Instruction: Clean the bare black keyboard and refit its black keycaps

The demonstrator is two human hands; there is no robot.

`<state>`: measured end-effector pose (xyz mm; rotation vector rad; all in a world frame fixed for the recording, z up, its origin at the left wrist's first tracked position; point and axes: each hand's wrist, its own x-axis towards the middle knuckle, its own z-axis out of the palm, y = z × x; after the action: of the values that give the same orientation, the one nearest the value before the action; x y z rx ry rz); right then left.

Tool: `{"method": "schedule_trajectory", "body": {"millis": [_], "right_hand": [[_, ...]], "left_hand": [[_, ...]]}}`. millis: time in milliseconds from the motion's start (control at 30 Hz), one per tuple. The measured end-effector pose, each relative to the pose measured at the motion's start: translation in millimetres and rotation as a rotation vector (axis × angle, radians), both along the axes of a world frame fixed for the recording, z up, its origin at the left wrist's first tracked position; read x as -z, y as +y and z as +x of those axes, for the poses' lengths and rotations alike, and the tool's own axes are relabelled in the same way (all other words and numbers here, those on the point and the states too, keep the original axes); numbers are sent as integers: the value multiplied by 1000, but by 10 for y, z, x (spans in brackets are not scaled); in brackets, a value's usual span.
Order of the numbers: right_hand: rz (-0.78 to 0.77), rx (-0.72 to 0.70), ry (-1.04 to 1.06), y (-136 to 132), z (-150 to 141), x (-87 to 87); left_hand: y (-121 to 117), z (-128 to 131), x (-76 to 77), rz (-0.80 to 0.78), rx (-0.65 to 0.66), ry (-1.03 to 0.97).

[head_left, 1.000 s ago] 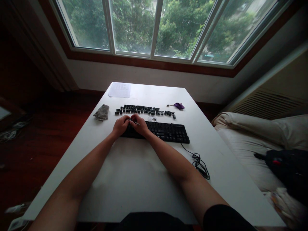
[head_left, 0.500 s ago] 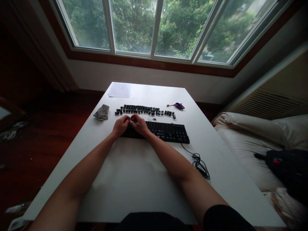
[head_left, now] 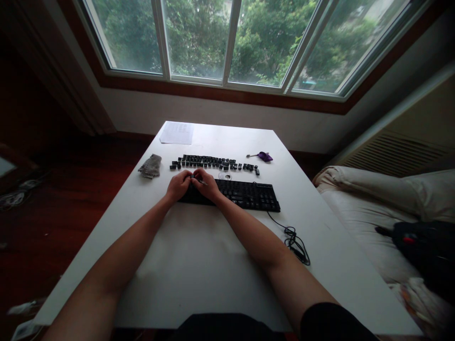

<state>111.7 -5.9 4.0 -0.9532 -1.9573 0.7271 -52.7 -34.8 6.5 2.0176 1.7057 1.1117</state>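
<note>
My left hand [head_left: 178, 185] and my right hand [head_left: 207, 184] meet over the left part of a black keyboard [head_left: 245, 194]. Between my left fingertips is a small dark keycap [head_left: 192, 176], which my right fingertips also seem to touch. A thin, pale-tipped tool [head_left: 202, 183] pokes out of my closed right hand; its exact kind is too small to tell. Just beyond the keyboard, several loose black keycaps [head_left: 206, 165] stand in uneven rows. A small clear round dish [head_left: 225, 175] with something dark in it sits behind the keyboard's back edge.
On the white table [head_left: 199, 265] lie a grey cloth [head_left: 150, 166] at left, a paper sheet [head_left: 177, 133] at the far left and a purple object with a brush-like end [head_left: 265, 157] at the far right. The keyboard's bundled cable [head_left: 297, 245] lies at right, near a couch [head_left: 377, 199].
</note>
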Motion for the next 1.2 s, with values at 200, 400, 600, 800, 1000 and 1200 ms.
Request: {"method": "schedule_trajectory", "body": {"millis": [200, 400, 600, 800, 1000, 1200], "right_hand": [[-15, -3, -7, -3, 4, -10], [-2, -11, 8, -6, 4, 3], [-7, -3, -9, 7, -5, 10], [0, -3, -14, 11, 1, 9], [11, -7, 5, 7, 0, 17], [-24, 3, -22, -14, -1, -15]], "left_hand": [[8, -9, 16, 4, 9, -10], [-5, -10, 7, 0, 5, -10], [-3, 1, 3, 0, 8, -6], [6, -5, 9, 5, 12, -1], [1, -10, 4, -1, 12, -3], [-16, 1, -15, -4, 15, -9]]}}
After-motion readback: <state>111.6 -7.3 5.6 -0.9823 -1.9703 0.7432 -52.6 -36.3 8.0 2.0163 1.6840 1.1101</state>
